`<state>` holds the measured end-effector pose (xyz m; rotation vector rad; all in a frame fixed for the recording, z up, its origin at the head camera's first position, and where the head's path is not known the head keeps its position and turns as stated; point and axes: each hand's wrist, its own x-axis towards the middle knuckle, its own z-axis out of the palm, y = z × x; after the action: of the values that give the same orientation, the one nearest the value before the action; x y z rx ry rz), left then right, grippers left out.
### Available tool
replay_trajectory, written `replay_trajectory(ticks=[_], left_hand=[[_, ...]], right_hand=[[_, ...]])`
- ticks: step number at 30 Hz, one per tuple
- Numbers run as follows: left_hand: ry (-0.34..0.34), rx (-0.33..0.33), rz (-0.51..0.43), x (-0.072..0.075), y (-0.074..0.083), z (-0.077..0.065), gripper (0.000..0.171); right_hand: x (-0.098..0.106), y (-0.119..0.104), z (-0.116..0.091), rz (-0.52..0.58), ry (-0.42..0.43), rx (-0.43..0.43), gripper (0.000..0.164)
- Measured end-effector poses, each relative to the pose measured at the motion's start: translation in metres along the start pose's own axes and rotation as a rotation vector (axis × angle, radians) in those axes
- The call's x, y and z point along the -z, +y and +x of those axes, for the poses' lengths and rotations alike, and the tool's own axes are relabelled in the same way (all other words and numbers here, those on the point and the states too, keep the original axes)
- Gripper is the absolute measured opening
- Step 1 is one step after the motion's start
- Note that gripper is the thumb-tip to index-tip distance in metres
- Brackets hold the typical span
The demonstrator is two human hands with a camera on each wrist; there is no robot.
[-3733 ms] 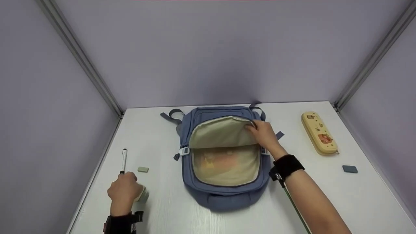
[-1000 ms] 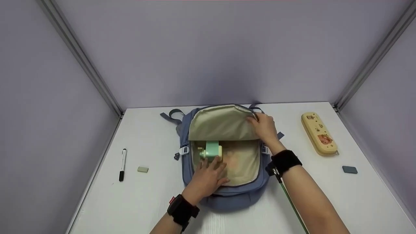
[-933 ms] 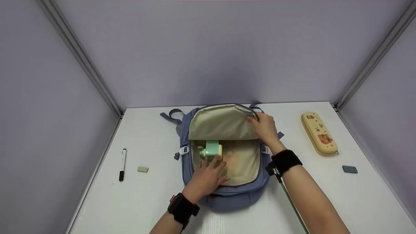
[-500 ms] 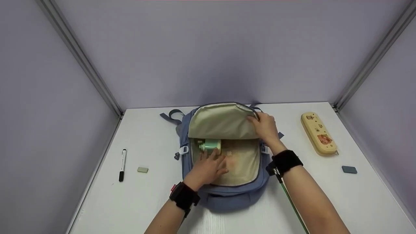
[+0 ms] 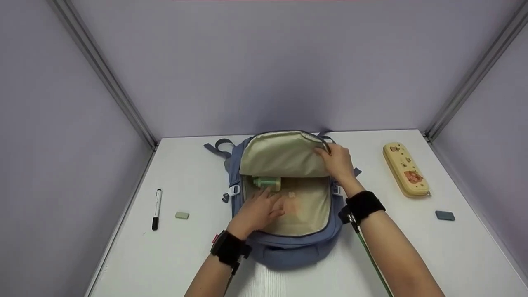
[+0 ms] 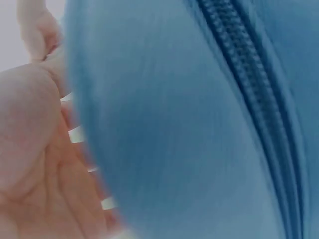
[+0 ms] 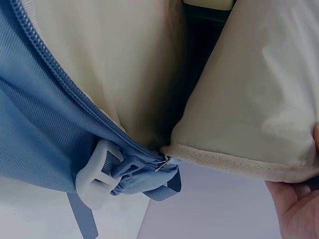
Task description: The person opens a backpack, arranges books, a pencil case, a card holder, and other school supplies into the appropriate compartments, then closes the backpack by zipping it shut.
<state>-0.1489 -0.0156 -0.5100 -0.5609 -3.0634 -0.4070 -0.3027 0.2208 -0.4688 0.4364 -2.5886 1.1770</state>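
A blue backpack (image 5: 288, 240) lies on the white table with its front compartment unzipped, showing a cream lining. My right hand (image 5: 339, 165) pinches the edge of the raised flap (image 5: 284, 156); in the right wrist view the flap (image 7: 249, 114) stands away from the compartment. Inside, under the flap's fold, sits a green and cream crank pencil sharpener (image 5: 270, 182), partly in shadow. My left hand (image 5: 255, 212) is over the opening just below it, fingers extended and spread toward it. In the left wrist view the blue fabric (image 6: 164, 124) hides most of those fingers.
To the left lie a white marker (image 5: 156, 209) with a black cap and a small pale green eraser (image 5: 182, 215). On the right are a yellow pencil case (image 5: 406, 170) and a dark blue eraser (image 5: 445, 215). Grey panels (image 5: 264, 66) wall the table in.
The left hand left the marker's side, brought the pencil sharpener into the backpack, pushed it deeper and has now drawn back slightly. The right hand has lifted the flap higher.
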Motion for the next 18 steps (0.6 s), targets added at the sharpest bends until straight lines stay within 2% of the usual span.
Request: replay_trajectory(ticks=[4,8,13,16,18], left_hand=[[0.179,-0.035,0.031,0.009,-0.006,-0.015,0.046],[0.348,0.013,0.080,0.016,-0.022,-0.030,0.036],[0.501,0.186,0.096,0.020,-0.057,-0.050,0.027],[0.549,0.319,0.093,0.019,-0.083,-0.060,0.026],[0.554,0.406,0.094,0.018,-0.100,-0.069,0.027]], right_hand=[[0.000,0.000,0.001,0.002,0.006,-0.003,0.036],[0.000,0.000,0.001,0.008,0.004,-0.017,0.035],[0.000,0.000,-0.001,0.017,-0.010,-0.018,0.036],[-0.001,0.001,-0.001,0.025,-0.008,-0.015,0.037],[-0.001,0.001,-0.002,0.022,-0.009,-0.014,0.036]])
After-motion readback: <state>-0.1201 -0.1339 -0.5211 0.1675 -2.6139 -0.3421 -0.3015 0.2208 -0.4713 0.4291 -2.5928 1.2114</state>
